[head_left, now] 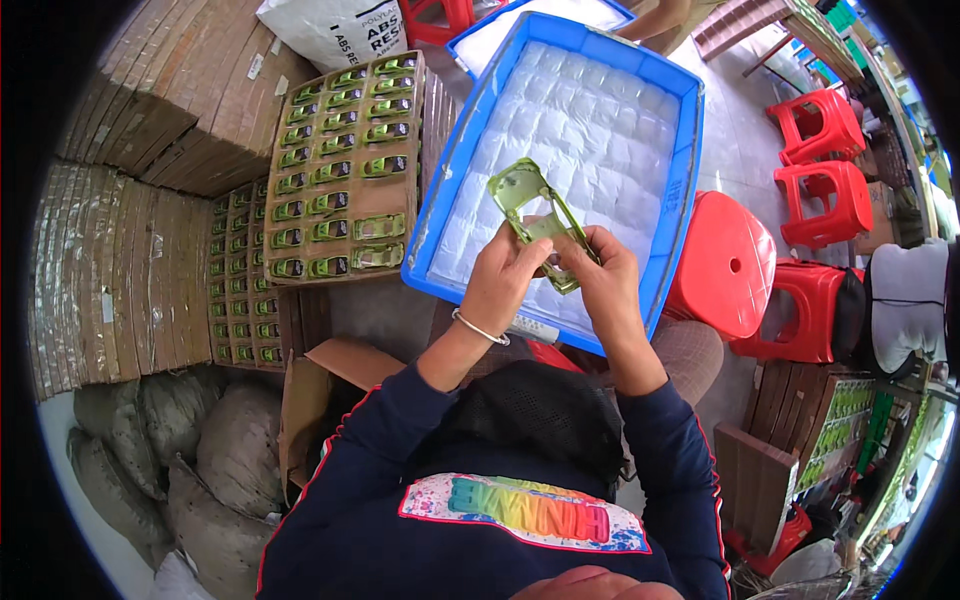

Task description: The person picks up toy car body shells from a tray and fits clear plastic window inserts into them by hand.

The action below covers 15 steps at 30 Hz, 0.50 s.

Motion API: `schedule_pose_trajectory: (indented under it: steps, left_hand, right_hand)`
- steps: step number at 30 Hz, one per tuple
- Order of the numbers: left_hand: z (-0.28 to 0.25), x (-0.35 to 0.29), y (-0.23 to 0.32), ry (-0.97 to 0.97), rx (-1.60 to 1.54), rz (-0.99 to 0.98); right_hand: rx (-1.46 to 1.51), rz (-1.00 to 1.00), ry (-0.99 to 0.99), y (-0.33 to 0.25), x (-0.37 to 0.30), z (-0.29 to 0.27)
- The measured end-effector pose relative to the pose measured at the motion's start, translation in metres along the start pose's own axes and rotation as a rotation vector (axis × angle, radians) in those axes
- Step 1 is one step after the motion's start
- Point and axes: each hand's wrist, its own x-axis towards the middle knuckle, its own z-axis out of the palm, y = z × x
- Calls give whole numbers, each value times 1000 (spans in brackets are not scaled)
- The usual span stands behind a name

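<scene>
Your left hand (498, 278) and right hand (608, 285) come close together, both gripping a green toy car shell (565, 218) by its near end. It is above the blue tray (684, 115), which holds rows of white packets (570, 105). Left of the tray, a cardboard sheet (375, 197) carries green cars (386, 133); on its right sits a red stool (712, 258).

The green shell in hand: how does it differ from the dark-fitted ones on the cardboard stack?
The held shell shows open gaps; the stack's shells show dark parts. Left hand and right hand grip the held shell above the blue tray; the stack's shells rest in rows. All are green.
</scene>
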Motion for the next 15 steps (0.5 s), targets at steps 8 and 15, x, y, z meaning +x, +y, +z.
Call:
schedule_pose_trajectory:
  steps: [8, 15]
  left_hand:
    - [-1, 5, -7, 52, 461, 42]
    - [10, 4, 7, 112, 292, -41]
  right_hand:
    - [-9, 29, -8, -6, 3, -7]
    - [-57, -8, -15, -9, 2, -9]
